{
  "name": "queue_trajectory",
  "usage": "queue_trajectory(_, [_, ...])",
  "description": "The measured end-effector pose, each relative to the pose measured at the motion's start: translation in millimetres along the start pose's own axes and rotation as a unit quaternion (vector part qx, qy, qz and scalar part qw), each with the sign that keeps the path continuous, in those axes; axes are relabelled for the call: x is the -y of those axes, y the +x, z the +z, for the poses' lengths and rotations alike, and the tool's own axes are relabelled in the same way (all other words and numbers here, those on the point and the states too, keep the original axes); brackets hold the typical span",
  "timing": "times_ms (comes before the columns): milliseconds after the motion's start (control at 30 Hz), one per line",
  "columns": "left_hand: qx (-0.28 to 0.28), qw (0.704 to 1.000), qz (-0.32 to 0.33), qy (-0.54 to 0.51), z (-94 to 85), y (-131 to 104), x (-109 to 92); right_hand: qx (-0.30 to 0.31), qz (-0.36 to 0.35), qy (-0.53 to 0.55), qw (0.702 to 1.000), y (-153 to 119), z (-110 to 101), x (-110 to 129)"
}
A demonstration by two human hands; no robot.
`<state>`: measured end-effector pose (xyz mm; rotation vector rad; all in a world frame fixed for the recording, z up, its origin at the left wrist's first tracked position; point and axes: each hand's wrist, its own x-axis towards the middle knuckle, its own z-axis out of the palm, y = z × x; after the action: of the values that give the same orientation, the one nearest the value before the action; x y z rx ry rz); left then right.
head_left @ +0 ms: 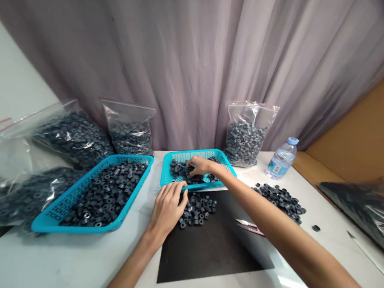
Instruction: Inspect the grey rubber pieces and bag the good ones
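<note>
The smaller blue plastic basket (228, 170) holds small black ring-shaped pieces. My right hand (200, 164) reaches into it, fingers curled down around some of the black rings (191, 170); the fingertips are partly hidden. At the basket's near left corner, my left hand (169, 204) has its fingers over the front rim and its thumb bent beside it. Just in front of the basket, a pile of black rings (198, 210) lies on a black mat (208, 254), close to my left thumb. Pink-handled thread snips (248, 225) lie on the mat, partly under my right forearm.
A larger blue basket (47, 220) full of rings stands left. Clear zip bags of rings (131, 138) stand behind, including a bag (247, 141) at the back right. Also to the right are a water bottle (282, 159), loose rings (281, 201) and a dark plastic bag (369, 218).
</note>
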<state>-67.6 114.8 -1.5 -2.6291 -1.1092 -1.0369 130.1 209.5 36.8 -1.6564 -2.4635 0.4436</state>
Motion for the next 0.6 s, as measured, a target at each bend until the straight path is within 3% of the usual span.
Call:
queue_trajectory(133, [-0.002,1.000,0.008,-0.002,-0.5,2,3,-0.002,0.083,-0.036,0.996,-29,-22,-32])
queue_trajectory(300, [-0.003,1.000,0.012,-0.004,-0.8,3,4,-0.022,0.161,-0.073,0.984,-41,-32,-36])
queue_trajectory(500, [-0.001,1.000,0.013,-0.016,5.2,1,6,-0.047,0.220,-0.068,0.972,-28,-15,-21])
queue_trajectory(600, [-0.003,0.999,0.016,-0.031,11.4,-1,10,-0.062,0.211,-0.044,0.974,-25,-2,-13])
